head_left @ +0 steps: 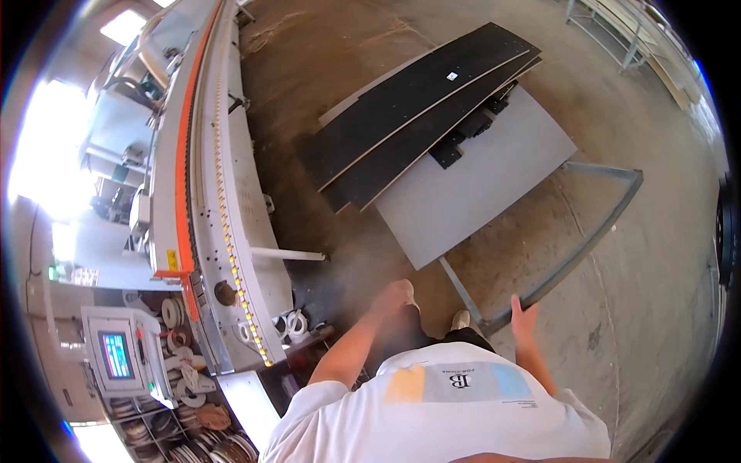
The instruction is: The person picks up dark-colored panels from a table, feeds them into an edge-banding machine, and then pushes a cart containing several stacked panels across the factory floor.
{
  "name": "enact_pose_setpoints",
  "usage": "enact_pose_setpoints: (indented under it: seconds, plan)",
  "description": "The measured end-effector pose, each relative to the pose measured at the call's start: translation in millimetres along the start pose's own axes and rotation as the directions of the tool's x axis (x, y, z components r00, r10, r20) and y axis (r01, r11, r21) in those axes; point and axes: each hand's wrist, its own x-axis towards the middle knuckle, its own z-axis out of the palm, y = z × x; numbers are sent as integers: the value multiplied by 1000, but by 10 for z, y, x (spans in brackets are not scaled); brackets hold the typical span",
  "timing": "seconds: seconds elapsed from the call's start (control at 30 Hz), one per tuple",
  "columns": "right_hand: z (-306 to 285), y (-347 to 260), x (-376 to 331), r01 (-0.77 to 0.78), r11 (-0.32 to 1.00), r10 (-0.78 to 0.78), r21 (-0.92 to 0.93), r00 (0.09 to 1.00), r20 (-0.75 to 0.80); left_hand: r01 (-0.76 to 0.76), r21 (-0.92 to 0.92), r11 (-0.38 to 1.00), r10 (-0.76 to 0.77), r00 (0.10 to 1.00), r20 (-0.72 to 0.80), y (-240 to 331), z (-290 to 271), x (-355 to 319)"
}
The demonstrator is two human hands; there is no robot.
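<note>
My right hand (526, 318) is at the near bar of a grey metal cart frame (598, 235), with its fingers around the rail. My left hand (396, 296) hangs in front of my left leg, away from the cart and the boards. Its fingers are blurred by haze, so I cannot make out their pose. On the cart lies a large light grey panel (494, 193). Several long black boards (432, 108) are stacked askew over its far part. Small black pieces (463, 137) lie on the panel beside the boards' edge.
A long machine with an orange rail (184, 170) and a row of yellow rollers (229, 239) runs along the left. Its control panel screen (116, 355) is lit. Rolls of banding (220, 447) fill a shelf at lower left. A metal rack (617, 35) stands far right.
</note>
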Motion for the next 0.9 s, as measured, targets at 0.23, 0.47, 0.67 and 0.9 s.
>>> enact_pose_setpoints:
  seconds: [0.23,0.47,0.67,0.9]
  plan:
    - [-340,920,-322,-344,927,221,-150,824,-522,-4,355,935,-47,990,135,-994,-314,293]
    - [-1532,1452,-272,-559,788,222,-259,650,-726,376,-228,898,-385,923,6,-2318,-491,1254]
    - [-1354,388,-289,-815,447,234,-368,503,-832,322,-537,779,-517,815,-262,-2949,-642,2200]
    - [-1422,603,-645,-474,600,181,-645,865,-468,293,-835,466,-770,599,-220,-2251,-510,2715]
